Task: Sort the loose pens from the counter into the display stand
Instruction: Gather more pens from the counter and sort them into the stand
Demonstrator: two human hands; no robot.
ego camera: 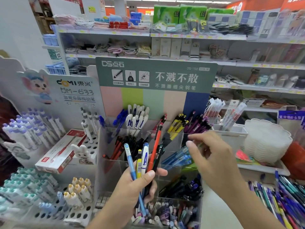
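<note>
Head view: left hand (140, 182) at lower centre grips a fanned bundle of mixed pens (143, 161), thumb clamped across the barrels, tips up. Bundle looks held fanned so each type can be read and picked off singly: light blue pen (131, 164), yellow pen (139, 162), white pen with a blue "A" (144, 158), orange-red pen (155, 149), black pen (157, 160).

Right hand (212, 156) centre-right, fingers spread and loosely extended, holding nothing visible; motion blur at the fingertips. It hovers over the right side of the clear display stand (175, 138), just above the compartment of blue pens (178, 158) and near the purple pens (198, 125) in the back row. Probably between a drop-off and the next pick, cannot tell which.

Stand is tiered, back rows higher, each compartment one type: white "A" pens (137, 118) upper centre, yellow-black pens (177, 123) right of them, red-black ones (118, 149) middle left. So the held white and yellow ones likely go to those back slots.

More loose pens (283, 200) lie in a heap on the table at lower right, so sorting is far from done.
</note>
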